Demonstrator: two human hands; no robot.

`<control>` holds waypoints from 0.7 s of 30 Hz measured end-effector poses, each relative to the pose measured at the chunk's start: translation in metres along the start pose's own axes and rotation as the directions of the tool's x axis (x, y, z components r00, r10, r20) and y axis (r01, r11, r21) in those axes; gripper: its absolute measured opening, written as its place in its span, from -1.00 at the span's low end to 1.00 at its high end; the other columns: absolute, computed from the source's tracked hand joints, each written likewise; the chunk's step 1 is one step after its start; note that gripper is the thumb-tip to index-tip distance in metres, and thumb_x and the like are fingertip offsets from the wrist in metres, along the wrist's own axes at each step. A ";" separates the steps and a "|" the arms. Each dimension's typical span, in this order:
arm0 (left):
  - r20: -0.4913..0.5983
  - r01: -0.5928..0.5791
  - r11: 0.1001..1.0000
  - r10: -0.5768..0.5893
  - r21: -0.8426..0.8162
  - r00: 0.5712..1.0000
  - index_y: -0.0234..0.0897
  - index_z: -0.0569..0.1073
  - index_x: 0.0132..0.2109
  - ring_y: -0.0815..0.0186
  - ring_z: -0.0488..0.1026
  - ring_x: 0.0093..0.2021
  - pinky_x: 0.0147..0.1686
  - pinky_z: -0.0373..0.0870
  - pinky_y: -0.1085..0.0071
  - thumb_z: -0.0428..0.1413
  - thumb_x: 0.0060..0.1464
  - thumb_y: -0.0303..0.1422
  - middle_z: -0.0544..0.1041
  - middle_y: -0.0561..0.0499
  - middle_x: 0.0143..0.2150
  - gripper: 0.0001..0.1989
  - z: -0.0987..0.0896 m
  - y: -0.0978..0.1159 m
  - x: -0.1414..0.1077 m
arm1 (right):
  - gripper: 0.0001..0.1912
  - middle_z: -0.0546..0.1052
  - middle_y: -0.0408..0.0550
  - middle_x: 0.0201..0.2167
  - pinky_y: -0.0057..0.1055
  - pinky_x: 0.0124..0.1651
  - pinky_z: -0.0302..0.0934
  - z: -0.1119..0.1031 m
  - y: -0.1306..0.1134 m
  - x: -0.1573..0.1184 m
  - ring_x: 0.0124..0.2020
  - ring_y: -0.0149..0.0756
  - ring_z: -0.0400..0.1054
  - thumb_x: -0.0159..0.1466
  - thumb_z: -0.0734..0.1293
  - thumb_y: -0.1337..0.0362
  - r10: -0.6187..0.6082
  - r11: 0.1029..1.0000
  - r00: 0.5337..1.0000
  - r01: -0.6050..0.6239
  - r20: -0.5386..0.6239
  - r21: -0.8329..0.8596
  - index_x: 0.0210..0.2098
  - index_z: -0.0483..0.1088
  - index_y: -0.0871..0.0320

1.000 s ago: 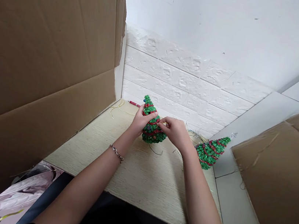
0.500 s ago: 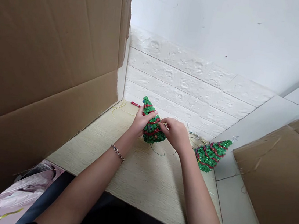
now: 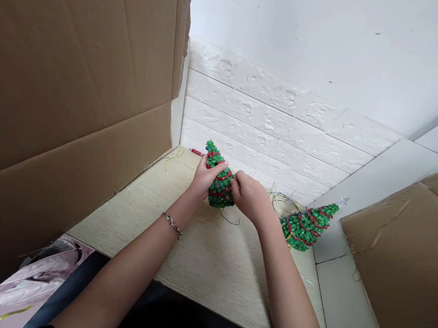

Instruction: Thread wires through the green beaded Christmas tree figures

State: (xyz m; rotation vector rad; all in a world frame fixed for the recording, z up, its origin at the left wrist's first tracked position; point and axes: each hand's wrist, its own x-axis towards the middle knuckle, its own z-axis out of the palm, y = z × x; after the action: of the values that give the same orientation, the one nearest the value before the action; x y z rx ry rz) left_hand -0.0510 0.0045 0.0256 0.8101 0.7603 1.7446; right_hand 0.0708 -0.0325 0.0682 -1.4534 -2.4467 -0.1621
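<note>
A small green beaded Christmas tree (image 3: 220, 187) with red garland bands leans slightly left above the table. My left hand (image 3: 205, 177) grips it from the left, thumb across its front. My right hand (image 3: 248, 194) is at the tree's right side with fingers pinched together; whatever lies between the fingertips is hidden. Below the tree's base a thin dark wire (image 3: 229, 220) curves out. A second beaded tree (image 3: 306, 226), with a clear topper, stands tilted to the right of my right forearm.
Behind the right hand lie coils of thin wire (image 3: 285, 201). A red pen-like object (image 3: 196, 151) and yellowish cord (image 3: 174, 159) lie at the table's back left. Cardboard (image 3: 125, 134) walls the left side, more cardboard (image 3: 413, 256) the right; a white brick-patterned wall (image 3: 258, 115) closes the back.
My right hand has moved slightly left, its fingers curling tighter against the tree's side. The left hand keeps its hold, and the tree has shifted a little left.
</note>
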 end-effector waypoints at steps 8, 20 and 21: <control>0.014 0.034 0.997 -0.033 -0.073 0.999 -0.25 0.27 -0.28 0.45 0.38 -0.50 -0.48 0.34 0.49 0.25 -0.24 -0.33 0.38 0.13 -0.44 -0.63 0.002 -0.002 0.000 | -0.73 0.40 0.01 -0.29 -0.42 -0.32 0.06 -0.009 0.000 -0.005 -0.28 -0.26 0.30 0.27 0.13 0.09 0.003 1.000 1.000 -0.003 -0.028 0.017 -0.27 0.25 0.18; -0.081 0.010 0.998 -0.015 -0.056 0.997 -0.21 0.26 -0.24 0.42 0.38 -0.50 -0.46 0.39 0.41 0.25 -0.27 -0.28 0.36 0.13 -0.42 -0.58 0.000 -0.002 0.002 | -0.78 0.43 -0.10 -0.51 -0.47 -0.45 -0.07 -0.036 0.011 -0.019 -0.50 -0.39 0.24 0.28 0.08 0.29 0.050 0.990 0.996 -0.060 0.080 0.129 -0.39 0.31 0.14; -0.076 0.006 0.999 -0.010 -0.054 0.997 -0.22 0.26 -0.24 0.42 0.37 -0.50 -0.46 0.39 0.42 0.26 -0.27 -0.28 0.36 0.12 -0.42 -0.58 0.000 -0.002 0.002 | -0.77 0.44 -0.09 -0.49 -0.46 -0.45 -0.08 -0.036 0.010 -0.019 -0.49 -0.38 0.24 0.28 0.07 0.29 0.049 0.991 0.996 -0.057 0.069 0.118 -0.38 0.30 0.14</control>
State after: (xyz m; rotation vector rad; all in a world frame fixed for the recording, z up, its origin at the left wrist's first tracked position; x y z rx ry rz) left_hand -0.0501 0.0068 0.0246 0.7062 0.7631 1.7898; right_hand 0.0947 -0.0519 0.0960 -1.4923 -2.4203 0.0451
